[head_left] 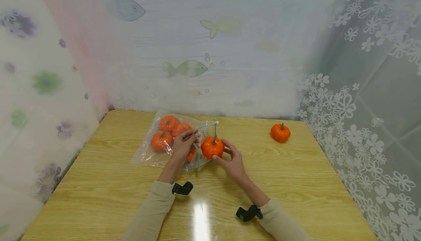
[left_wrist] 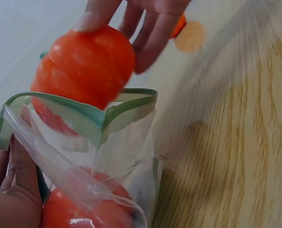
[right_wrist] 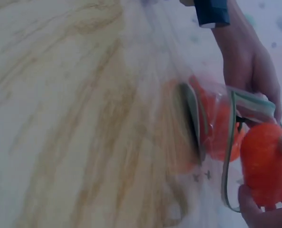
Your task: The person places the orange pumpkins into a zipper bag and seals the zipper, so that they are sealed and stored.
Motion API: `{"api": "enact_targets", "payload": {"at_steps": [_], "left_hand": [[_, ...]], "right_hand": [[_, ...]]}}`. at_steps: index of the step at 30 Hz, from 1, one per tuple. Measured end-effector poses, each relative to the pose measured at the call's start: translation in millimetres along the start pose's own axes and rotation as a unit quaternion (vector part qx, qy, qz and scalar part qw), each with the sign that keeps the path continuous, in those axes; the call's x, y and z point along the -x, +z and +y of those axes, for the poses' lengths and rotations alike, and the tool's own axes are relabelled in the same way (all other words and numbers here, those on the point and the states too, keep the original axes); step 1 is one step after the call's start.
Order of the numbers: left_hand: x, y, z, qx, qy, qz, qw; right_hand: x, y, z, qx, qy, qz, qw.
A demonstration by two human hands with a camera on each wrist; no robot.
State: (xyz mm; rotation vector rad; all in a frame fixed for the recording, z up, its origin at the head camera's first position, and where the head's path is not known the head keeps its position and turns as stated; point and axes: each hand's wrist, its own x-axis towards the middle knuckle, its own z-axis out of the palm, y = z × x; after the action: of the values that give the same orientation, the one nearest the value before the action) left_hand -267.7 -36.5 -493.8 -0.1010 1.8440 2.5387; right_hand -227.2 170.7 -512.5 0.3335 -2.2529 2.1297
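Note:
A clear zip bag point(head_left: 144, 157) with a green seal lies on the table, several small orange pumpkins point(head_left: 162, 141) inside it. My left hand point(head_left: 184, 146) pinches the rim of the bag's mouth, which gapes toward the right. In my right hand point(head_left: 234, 160) is another orange pumpkin point(head_left: 212, 148) with a green stem, gripped between thumb and fingers at that mouth. The left wrist view shows this pumpkin point(left_wrist: 88, 66) partly past the green rim point(left_wrist: 79, 108), above a bagged pumpkin point(left_wrist: 88, 209).
One more orange pumpkin point(head_left: 280, 132) sits apart near the table's back right. The wooden table point(head_left: 296, 189) ends at a patterned curtain point(head_left: 204, 87) behind and on both sides. Each wrist carries a black camera mount point(head_left: 182, 188).

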Motion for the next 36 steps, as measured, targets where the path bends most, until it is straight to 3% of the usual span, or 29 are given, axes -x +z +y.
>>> {"api": "enact_targets", "payload": {"at_steps": [5, 13, 22, 36], "left_hand": [[0.8, -0.7, 0.0, -0.016, 0.001, 0.001, 0.9999], [6.2, 3.8, -1.4, -0.005, 0.011, -0.008, 0.9999], [15.4, 11.6, 0.0, -0.017, 0.012, 0.001, 0.9998], [19.6, 14.7, 2.2, -0.029, 0.008, 0.019, 0.9994]], "right_hand": [[1.8, 8, 0, 0.041, 0.036, -0.054, 0.9971], [3.4, 5, -6, 0.07, 0.029, -0.077, 0.9941], [3.4, 14, -4, 0.096, -0.025, -0.093, 0.9908], [-10.5, 37, -1, 0.14, -0.052, -0.136, 0.9794]]}}
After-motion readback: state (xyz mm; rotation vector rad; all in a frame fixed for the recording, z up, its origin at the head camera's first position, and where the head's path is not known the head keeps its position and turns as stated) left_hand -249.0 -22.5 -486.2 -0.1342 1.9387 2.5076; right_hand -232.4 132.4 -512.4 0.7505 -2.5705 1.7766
